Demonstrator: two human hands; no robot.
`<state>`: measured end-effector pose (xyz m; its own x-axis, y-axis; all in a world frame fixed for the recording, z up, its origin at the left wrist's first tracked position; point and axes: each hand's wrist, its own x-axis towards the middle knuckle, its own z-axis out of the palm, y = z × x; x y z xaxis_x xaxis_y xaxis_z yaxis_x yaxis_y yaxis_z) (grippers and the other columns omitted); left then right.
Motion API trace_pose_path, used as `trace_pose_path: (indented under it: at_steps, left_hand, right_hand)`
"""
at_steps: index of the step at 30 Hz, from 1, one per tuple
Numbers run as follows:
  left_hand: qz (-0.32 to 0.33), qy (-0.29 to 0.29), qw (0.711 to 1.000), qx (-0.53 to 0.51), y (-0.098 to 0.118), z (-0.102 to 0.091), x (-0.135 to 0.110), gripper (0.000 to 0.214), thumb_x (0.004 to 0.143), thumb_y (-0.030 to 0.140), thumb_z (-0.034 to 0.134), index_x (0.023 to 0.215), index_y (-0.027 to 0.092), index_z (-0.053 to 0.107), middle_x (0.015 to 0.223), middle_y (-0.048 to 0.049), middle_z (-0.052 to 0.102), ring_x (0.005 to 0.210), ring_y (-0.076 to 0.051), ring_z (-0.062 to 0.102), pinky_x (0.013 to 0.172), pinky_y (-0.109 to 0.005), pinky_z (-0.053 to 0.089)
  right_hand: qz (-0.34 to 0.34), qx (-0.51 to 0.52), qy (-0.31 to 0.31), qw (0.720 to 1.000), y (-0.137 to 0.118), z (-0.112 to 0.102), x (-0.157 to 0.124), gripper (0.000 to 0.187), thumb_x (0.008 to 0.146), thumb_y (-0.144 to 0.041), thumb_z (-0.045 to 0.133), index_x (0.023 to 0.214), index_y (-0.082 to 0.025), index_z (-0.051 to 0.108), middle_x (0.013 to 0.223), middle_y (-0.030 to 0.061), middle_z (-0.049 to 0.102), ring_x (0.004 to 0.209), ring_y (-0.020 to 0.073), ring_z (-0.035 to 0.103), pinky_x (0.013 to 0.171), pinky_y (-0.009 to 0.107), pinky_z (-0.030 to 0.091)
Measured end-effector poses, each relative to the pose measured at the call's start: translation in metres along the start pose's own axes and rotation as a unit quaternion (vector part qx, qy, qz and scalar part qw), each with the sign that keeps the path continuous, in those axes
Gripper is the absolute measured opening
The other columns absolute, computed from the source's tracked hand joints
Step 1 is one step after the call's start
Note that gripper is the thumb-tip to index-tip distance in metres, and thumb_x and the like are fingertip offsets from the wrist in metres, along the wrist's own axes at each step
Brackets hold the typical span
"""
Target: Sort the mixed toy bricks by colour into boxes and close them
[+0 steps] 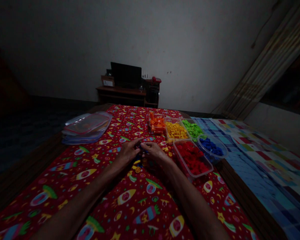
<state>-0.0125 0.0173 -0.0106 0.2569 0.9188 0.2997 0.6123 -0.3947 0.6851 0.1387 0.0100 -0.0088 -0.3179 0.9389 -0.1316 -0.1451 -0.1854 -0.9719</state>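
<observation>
My left hand and my right hand meet over the middle of the red patterned cloth. Their fingers close from both sides around a small dark blue toy brick, mostly hidden by the fingertips. Just below the hands, some yellow and blue toy pieces lie on the cloth, partly covered. Beside my right hand are a few loose yellow pieces. The dim light hides how the pieces join.
To the right stand clear tubs of red bricks, blue bricks, yellow bricks, green bricks and orange bricks. Stacked plastic lids lie at left. A desk with a monitor is against the wall.
</observation>
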Motion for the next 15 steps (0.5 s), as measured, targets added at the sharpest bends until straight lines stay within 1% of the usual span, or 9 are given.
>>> trace_pose_path:
  at_steps: [2,5,8,10,12,13,14,15]
  left_hand:
    - [0.027,-0.016,0.999,0.000,0.003,0.001,-0.003,0.055,0.075,0.029,0.053,0.128,0.018,0.055,0.103,-0.0061,0.072,0.084,-0.023,0.067,0.077,-0.032,0.053]
    - [0.058,-0.030,0.998,-0.005,0.008,0.001,-0.004,0.060,0.074,0.029,0.056,0.132,0.019,0.050,0.112,-0.0068,0.069,0.095,-0.025,0.066,0.084,-0.035,0.051]
    - [0.067,-0.009,0.998,0.010,0.014,-0.007,-0.002,0.058,0.075,0.032,0.057,0.132,0.022,0.051,0.121,-0.0060,0.065,0.100,-0.025,0.064,0.089,-0.037,0.049]
    - [0.056,0.017,0.998,0.027,0.015,-0.015,0.000,0.053,0.077,0.035,0.055,0.129,0.021,0.054,0.122,-0.0068,0.064,0.100,-0.025,0.064,0.089,-0.038,0.049]
    - [0.035,0.029,0.998,0.044,0.012,-0.024,0.004,0.047,0.078,0.036,0.053,0.122,0.020,0.060,0.118,-0.0080,0.067,0.098,-0.025,0.065,0.088,-0.038,0.050]
    - [0.023,0.024,0.998,0.053,0.010,-0.029,0.005,0.045,0.078,0.037,0.053,0.118,0.019,0.063,0.115,-0.0081,0.068,0.097,-0.025,0.065,0.088,-0.037,0.050]
    - [0.010,0.013,0.998,0.059,0.007,-0.032,0.006,0.043,0.077,0.037,0.053,0.114,0.019,0.066,0.112,-0.0080,0.070,0.097,-0.025,0.066,0.087,-0.036,0.050]
    - [-0.004,-0.002,0.998,0.065,0.003,-0.035,0.008,0.042,0.076,0.037,0.053,0.110,0.019,0.068,0.109,-0.0077,0.071,0.096,-0.025,0.066,0.087,-0.035,0.050]
  right_hand:
    - [0.004,-0.010,0.022,1.000,0.002,0.000,0.000,0.030,0.065,-0.043,0.072,0.070,-0.015,0.062,0.059,-0.0031,0.058,0.054,0.0081,0.051,0.053,0.020,0.042]
    - [-0.010,-0.042,0.051,0.998,0.000,-0.004,0.001,0.021,0.065,-0.035,0.068,0.070,-0.015,0.062,0.055,-0.0042,0.055,0.050,0.0082,0.049,0.051,0.020,0.039]
    - [-0.048,-0.114,0.105,0.987,-0.017,-0.016,0.000,0.016,0.064,-0.028,0.063,0.072,-0.015,0.063,0.053,-0.0048,0.053,0.048,0.0078,0.045,0.049,0.021,0.037]
    - [-0.089,-0.175,0.152,0.969,-0.036,-0.029,-0.006,0.018,0.063,-0.027,0.060,0.076,-0.014,0.064,0.055,-0.0048,0.053,0.047,0.0079,0.044,0.049,0.021,0.037]
    - [-0.133,-0.232,0.190,0.945,-0.057,-0.048,-0.016,0.025,0.064,-0.029,0.056,0.082,-0.015,0.066,0.058,-0.0038,0.055,0.049,0.0090,0.047,0.050,0.021,0.039]
    - [-0.151,-0.261,0.213,0.929,-0.068,-0.060,-0.024,0.028,0.066,-0.030,0.054,0.086,-0.015,0.066,0.060,-0.0028,0.056,0.050,0.0098,0.049,0.051,0.022,0.041]
    - [-0.162,-0.297,0.247,0.908,-0.078,-0.073,-0.032,0.030,0.066,-0.031,0.053,0.087,-0.015,0.067,0.063,-0.0013,0.058,0.052,0.0108,0.051,0.052,0.023,0.042]
    - [-0.168,-0.339,0.286,0.881,-0.087,-0.087,-0.041,0.032,0.067,-0.031,0.052,0.090,-0.015,0.067,0.067,0.0004,0.060,0.055,0.0119,0.053,0.054,0.024,0.044]
